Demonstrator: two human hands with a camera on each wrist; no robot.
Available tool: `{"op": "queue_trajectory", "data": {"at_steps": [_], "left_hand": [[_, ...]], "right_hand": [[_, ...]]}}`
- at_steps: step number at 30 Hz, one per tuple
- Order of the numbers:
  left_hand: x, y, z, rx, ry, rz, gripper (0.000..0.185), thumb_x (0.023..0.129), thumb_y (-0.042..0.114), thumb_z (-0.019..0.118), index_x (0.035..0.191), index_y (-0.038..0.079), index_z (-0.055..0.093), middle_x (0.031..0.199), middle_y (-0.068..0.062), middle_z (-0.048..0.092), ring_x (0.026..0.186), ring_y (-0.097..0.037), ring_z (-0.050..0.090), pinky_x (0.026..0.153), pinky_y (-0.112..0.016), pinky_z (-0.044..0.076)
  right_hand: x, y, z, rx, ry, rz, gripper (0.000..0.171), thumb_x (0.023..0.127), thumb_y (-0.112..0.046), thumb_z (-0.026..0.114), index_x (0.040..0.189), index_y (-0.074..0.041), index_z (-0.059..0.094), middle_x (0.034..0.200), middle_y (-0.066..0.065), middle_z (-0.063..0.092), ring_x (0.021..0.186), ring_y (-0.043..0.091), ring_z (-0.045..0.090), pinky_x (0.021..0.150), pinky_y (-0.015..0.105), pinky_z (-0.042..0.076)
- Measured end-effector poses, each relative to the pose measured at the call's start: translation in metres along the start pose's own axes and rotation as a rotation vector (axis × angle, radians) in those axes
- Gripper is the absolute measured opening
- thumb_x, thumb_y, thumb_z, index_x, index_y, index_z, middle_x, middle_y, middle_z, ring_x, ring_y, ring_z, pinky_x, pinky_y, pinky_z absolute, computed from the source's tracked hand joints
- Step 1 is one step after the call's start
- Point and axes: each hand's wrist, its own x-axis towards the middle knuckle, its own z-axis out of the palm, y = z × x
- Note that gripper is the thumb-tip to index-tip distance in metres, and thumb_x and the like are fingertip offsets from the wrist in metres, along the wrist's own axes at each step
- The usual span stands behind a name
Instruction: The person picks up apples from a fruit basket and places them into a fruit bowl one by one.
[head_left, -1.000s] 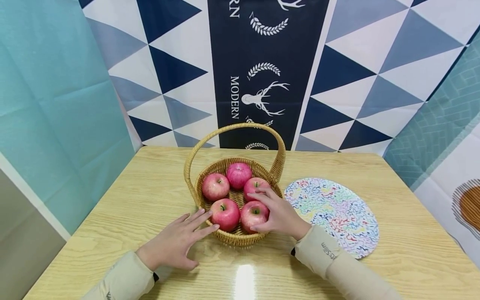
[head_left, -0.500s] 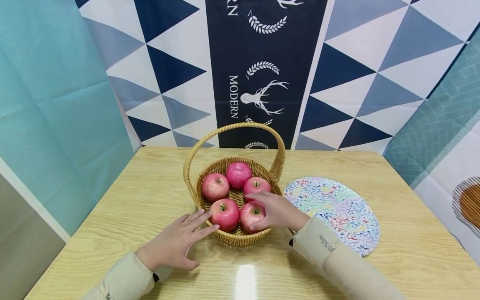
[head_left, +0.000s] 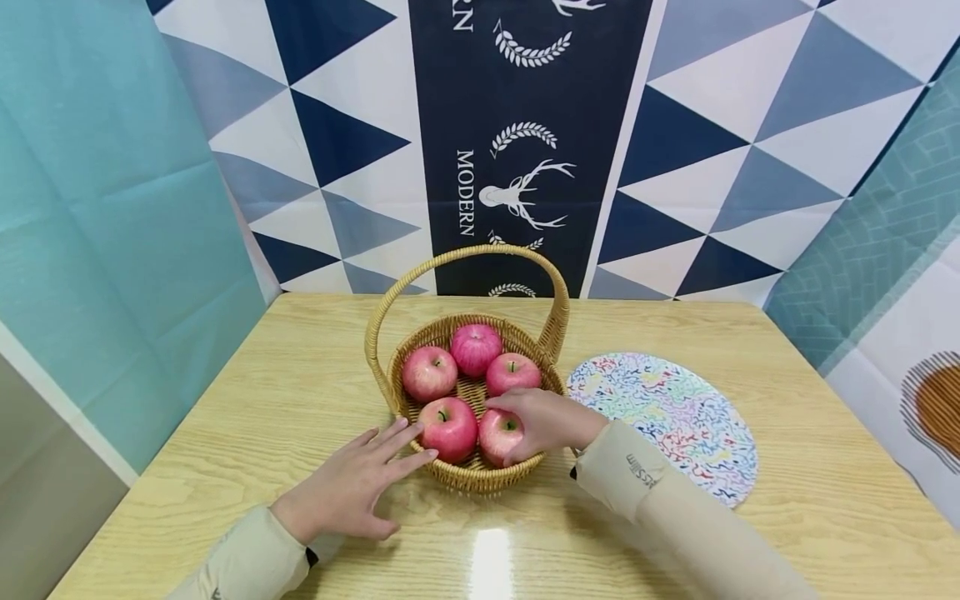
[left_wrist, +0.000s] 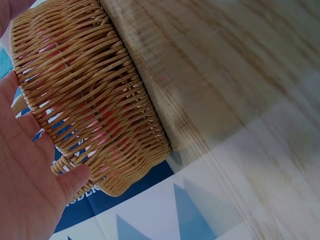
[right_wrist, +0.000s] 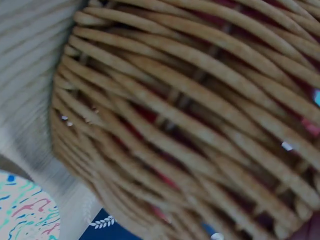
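Head view: right hand over the front right apple, which lies in the basket on the bench. Its fingers curve to the apple's far side, the thumb to its near side, pinching it between them. For a secure grip, the fingers should seat below the widest part and press evenly, since smooth skin may slip; any lift would best run straight up, sparing the rim and the front left apple. Left hand: back upward, fingers spread, tips at the left front rim, thumb held apart; light pressure there should steady the basket. Both forearms slant inward from the lower corners. Right wrist view: weave hides the grip.
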Motion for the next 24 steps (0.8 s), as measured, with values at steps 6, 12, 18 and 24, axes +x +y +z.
{"op": "queue_trajectory", "data": {"at_steps": [6, 12, 18, 24], "left_hand": [[-0.001, 0.0007, -0.0003, -0.019, 0.004, 0.0, 0.082, 0.07, 0.043, 0.077, 0.141, 0.014, 0.049, 0.15, -0.018, 0.035, 0.137, -0.037, 0.032, 0.098, -0.058, 0.038], [-0.0016, -0.001, -0.0008, -0.016, 0.002, -0.007, 0.081, 0.07, 0.043, 0.077, 0.141, 0.014, 0.049, 0.15, -0.017, 0.035, 0.137, -0.036, 0.032, 0.099, -0.057, 0.038], [-0.0001, -0.0021, 0.0006, -0.027, -0.012, -0.003, 0.082, 0.071, 0.044, 0.076, 0.143, 0.017, 0.047, 0.152, -0.015, 0.034, 0.138, -0.035, 0.031, 0.1, -0.057, 0.037], [-0.0011, -0.0023, 0.0045, -0.038, -0.011, -0.012, 0.079, 0.073, 0.042, 0.074, 0.143, 0.017, 0.047, 0.152, -0.014, 0.033, 0.139, -0.035, 0.03, 0.1, -0.057, 0.037]], "right_hand": [[0.0033, -0.0006, 0.0001, -0.012, -0.056, 0.004, 0.066, 0.069, -0.023, 0.08, 0.125, 0.006, 0.057, 0.121, 0.018, 0.061, 0.114, 0.03, 0.057, 0.098, 0.039, 0.044], [0.0055, 0.0017, 0.0013, 0.001, -0.031, -0.017, 0.062, 0.071, -0.023, 0.078, 0.122, 0.005, 0.059, 0.119, 0.015, 0.063, 0.112, 0.03, 0.058, 0.096, 0.038, 0.045], [0.0037, 0.0062, 0.001, 0.039, -0.024, -0.024, 0.058, 0.069, -0.019, 0.074, 0.12, 0.004, 0.059, 0.118, 0.013, 0.062, 0.111, 0.028, 0.058, 0.096, 0.037, 0.045], [0.0027, 0.0083, 0.0022, 0.04, 0.006, -0.053, 0.058, 0.067, -0.018, 0.074, 0.119, 0.003, 0.059, 0.117, 0.013, 0.062, 0.11, 0.027, 0.058, 0.096, 0.037, 0.045]]}}
